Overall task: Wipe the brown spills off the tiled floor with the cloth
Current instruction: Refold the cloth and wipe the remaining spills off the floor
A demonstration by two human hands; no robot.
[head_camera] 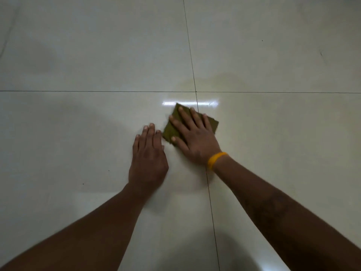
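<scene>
Pale glossy floor tiles (pixel 97 55) fill the whole frame, split by dark grout lines (pixel 192 65) that cross just above centre. A faint brownish stain (pixel 211 83) spreads around that crossing, thin and hard to trace at its edges.

Your right hand (pixel 195 137) lies flat on the cloth (pixel 170 130) just below the crossing, fingers straight and spread, pressing down rather than curling round it. Your left hand (pixel 148 159) rests flat on the bare tile just beside the cloth, its grip released, holding nothing. A yellow wristband (pixel 214 160) sits on your right wrist.

The cloth is a folded olive-green pad, set like a diamond with one corner aimed toward the top of the frame; its long axis seems to run from lower left to upper right, though your hand hides much of it.

To wipe well, I would push the pad up over the stain with an even, flat palm, overlap your strokes, and work along the grout, where residue probably lingers.
</scene>
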